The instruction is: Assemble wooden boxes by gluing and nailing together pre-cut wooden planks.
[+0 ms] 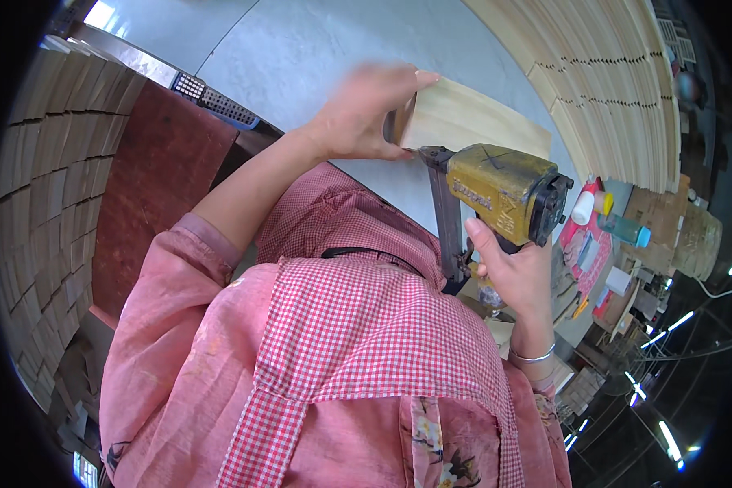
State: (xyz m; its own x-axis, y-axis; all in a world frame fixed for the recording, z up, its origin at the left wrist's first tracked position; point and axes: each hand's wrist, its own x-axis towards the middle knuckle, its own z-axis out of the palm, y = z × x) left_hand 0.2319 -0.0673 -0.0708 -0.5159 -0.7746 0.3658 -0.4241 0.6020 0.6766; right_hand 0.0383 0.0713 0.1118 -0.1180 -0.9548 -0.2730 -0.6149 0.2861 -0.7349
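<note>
With my right hand (516, 268) I grip the handle of a worn yellow nail gun (504, 191); its fingers are wrapped round and partly hidden behind the tool. The gun's dark nose points left and meets the near left corner of a pale wooden box or frame (476, 118). Around that left end my left hand (370, 114) is clasped, fingers at the far corner and thumb at the near corner beside the nose. The wooden piece rests on the light grey tabletop (293, 65). Whether it has a bottom cannot be seen.
Stacked pale boards (610, 89) stand along the table's right side. More wood pieces (49, 187) are piled at the far left, beside a reddish-brown panel (159, 150). A perforated strip (220, 104) lies at the table's left edge. A teal bottle (624, 230) is at the right.
</note>
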